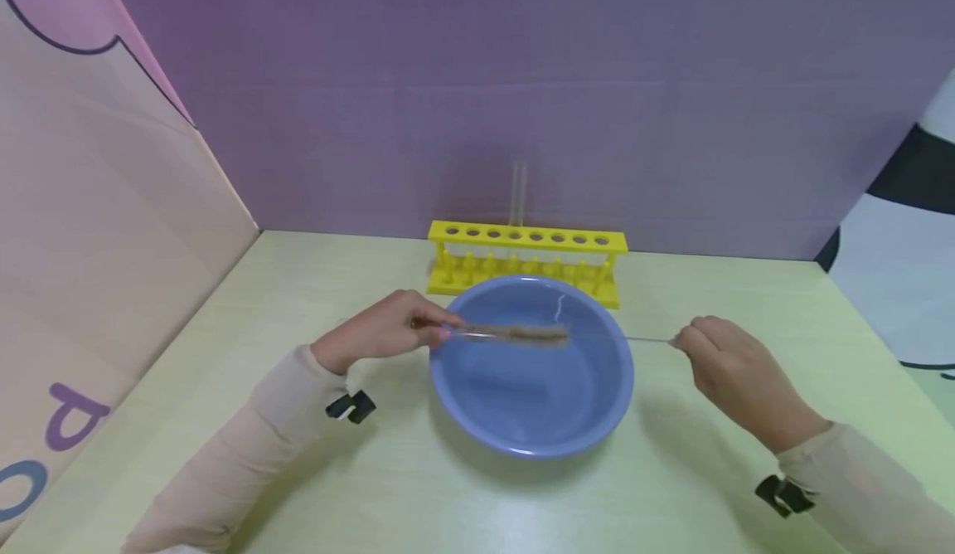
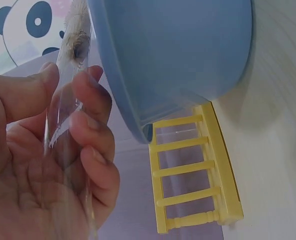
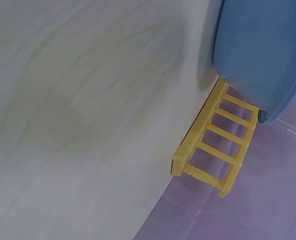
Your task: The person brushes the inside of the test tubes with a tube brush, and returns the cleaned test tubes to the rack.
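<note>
Over the blue basin [image 1: 522,405], my left hand [image 1: 388,328] grips a clear glass test tube [image 2: 62,120] lying nearly level, its thumb on one side and curled fingers on the other. A test tube brush [image 1: 533,335] with pale brown bristles lies in line with the tube, and its bristle tip [image 2: 79,45] shows inside the glass in the left wrist view. To the right of the basin, my right hand [image 1: 734,376] pinches the end of the brush's thin wire handle [image 1: 647,339]. That hand is out of sight in the right wrist view.
Behind the basin stands a yellow test tube rack [image 1: 525,235] with a row of holes. Another clear test tube [image 1: 518,193] rises upright from it. A purple panel [image 1: 522,81] closes off the back of the pale table [image 1: 336,488], and a printed panel [image 1: 112,206] borders the left.
</note>
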`<state>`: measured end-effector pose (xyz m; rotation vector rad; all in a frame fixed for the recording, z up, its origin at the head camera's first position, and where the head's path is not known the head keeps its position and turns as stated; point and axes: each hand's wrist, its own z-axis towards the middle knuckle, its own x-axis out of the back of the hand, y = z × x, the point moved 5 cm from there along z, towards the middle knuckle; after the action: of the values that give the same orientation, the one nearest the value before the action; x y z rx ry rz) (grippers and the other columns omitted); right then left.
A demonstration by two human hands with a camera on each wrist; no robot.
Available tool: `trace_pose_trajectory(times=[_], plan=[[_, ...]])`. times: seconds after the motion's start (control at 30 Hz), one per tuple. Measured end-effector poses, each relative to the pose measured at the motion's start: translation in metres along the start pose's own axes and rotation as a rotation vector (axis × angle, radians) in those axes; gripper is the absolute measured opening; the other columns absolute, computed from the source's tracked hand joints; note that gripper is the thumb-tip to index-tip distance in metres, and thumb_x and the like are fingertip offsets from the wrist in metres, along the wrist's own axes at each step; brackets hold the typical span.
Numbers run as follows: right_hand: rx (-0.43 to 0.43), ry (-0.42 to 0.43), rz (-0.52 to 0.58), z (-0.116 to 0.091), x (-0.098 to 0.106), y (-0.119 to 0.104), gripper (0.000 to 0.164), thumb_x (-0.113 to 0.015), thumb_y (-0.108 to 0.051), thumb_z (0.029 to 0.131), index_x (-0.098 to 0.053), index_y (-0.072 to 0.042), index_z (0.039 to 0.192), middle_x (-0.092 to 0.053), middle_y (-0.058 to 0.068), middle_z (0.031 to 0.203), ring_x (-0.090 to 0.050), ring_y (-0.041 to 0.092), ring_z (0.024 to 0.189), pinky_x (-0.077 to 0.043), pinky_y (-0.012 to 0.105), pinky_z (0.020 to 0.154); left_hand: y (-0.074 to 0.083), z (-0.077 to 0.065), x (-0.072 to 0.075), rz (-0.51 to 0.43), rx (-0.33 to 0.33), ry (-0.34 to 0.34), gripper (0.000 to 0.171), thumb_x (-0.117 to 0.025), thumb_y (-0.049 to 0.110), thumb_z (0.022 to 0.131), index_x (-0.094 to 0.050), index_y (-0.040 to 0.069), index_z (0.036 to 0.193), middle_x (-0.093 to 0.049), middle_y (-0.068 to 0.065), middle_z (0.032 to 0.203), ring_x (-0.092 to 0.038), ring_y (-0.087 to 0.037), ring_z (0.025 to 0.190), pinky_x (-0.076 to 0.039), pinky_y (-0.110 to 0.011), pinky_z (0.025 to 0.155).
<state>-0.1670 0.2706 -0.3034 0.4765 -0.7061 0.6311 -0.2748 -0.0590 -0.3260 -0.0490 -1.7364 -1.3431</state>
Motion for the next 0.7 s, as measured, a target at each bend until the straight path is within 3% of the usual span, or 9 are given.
trace_pose_trajectory(times=[0.5,0.7], plan=[[-0.026,0.021,0.010,-0.0078,0.0055,0.0058,0.044,-0.028,-0.020,0.102,-0.055,-0.001,0.074,-0.053,0.005,0.069,-0.050,0.018,0.061,-0.043,0.024,0.058,-0.0024,-0.0054,0.0025,-0.037,0.049,0.011,0.026,-0.057,0.005,0.093,-0.067,0.003,0.117,-0.071,-0.008,0.092,-0.059,-0.013,0.069,-0.041,-0.023,0.057],[-0.018,0.064,0.026,-0.0092,0.0068,0.0091,0.043,-0.030,-0.021,0.102,-0.055,-0.001,0.073,-0.052,0.004,0.067,-0.048,0.016,0.060,-0.042,0.022,0.058,-0.0036,-0.0063,0.0042,-0.033,0.032,0.020,0.024,-0.058,0.007,0.093,-0.068,0.004,0.115,-0.068,-0.003,0.081,-0.047,-0.013,0.061,-0.034,-0.022,0.052]])
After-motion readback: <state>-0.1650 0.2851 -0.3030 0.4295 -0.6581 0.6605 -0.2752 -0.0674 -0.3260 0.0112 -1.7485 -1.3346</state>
